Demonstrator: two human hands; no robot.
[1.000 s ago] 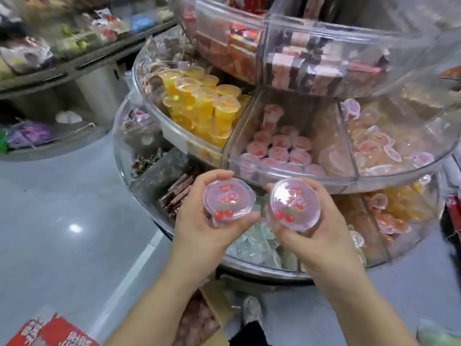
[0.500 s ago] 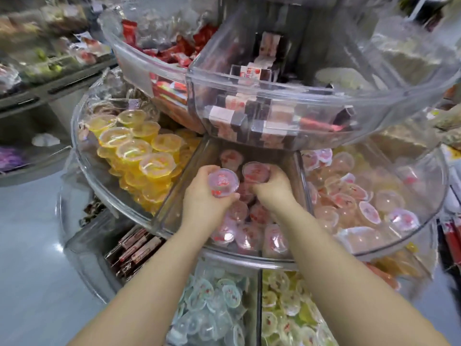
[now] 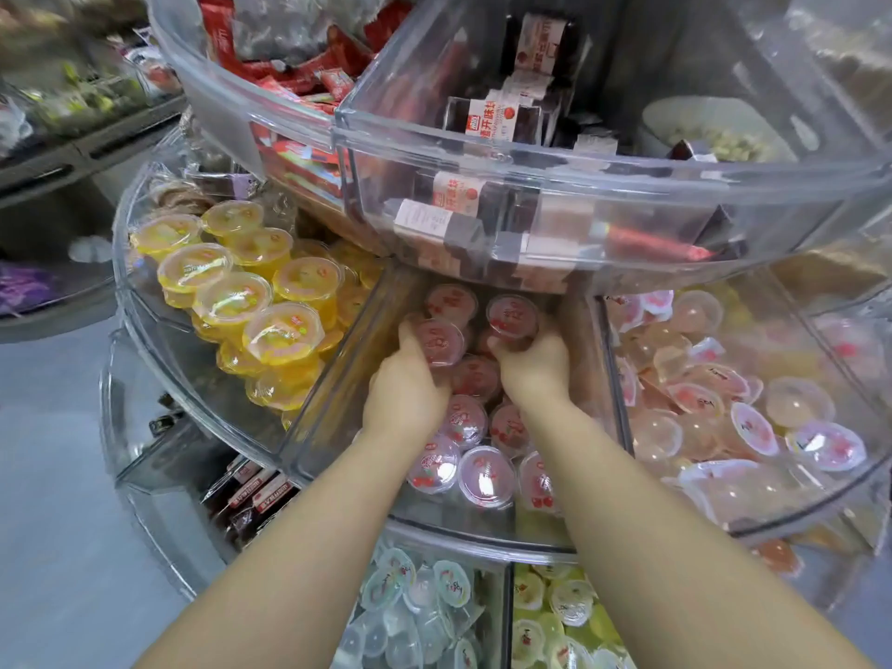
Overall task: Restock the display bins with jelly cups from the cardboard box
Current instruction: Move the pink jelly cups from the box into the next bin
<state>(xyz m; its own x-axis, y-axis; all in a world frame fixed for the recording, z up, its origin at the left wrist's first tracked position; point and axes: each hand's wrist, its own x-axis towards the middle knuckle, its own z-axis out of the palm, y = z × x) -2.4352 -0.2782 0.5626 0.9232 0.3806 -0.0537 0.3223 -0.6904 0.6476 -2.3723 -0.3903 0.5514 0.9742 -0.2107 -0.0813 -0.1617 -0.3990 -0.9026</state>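
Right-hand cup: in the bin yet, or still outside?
In. The right hand holds its cup inside the pink-cup bin, lid up, over the cups already there.

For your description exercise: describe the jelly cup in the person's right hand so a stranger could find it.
On the tiered clear display, find the middle tier's pink-cup bin, between yellow and pale cups. At its back, the right hand grips a pink jelly cup, raised above the others.

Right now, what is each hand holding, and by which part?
Left hand grips a red jelly cup by its side wall; right hand grips another red jelly cup round its lower body, lids facing up.
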